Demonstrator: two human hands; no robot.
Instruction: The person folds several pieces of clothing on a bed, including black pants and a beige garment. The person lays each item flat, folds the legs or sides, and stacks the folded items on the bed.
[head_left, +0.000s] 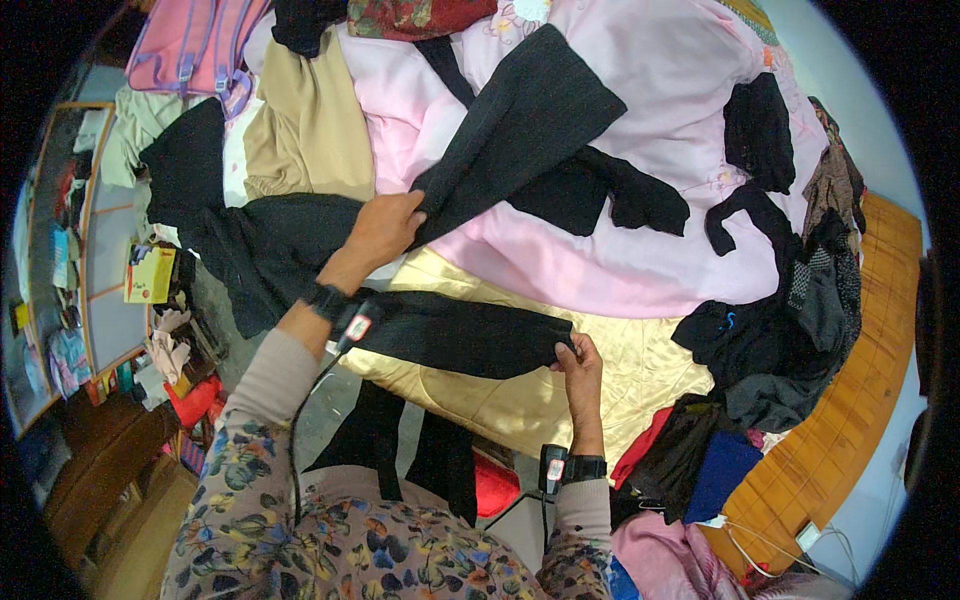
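A long black knitted garment (465, 330), with the look of a sleeve or trouser leg at this end, stretches over the bed's front edge. My right hand (581, 367) pinches its narrow end between thumb and fingers. My left hand (382, 232) grips black fabric at a fold farther left. From there another wide black length (525, 120) runs up and right across the pink bedding (600, 277). More of the black cloth (285, 225) spreads left past my left forearm. A beige garment (315, 127) lies just beyond it. Both wrists wear black straps with cabled devices.
A shiny yellow quilt (630, 360) covers the bed's near edge. Black clothes (757, 135) and a darker heap (787, 360) lie on the right, beside a wooden headboard (840, 397). A pink backpack (191, 52) is at the upper left. Shelves and a yellow box (150, 274) stand left.
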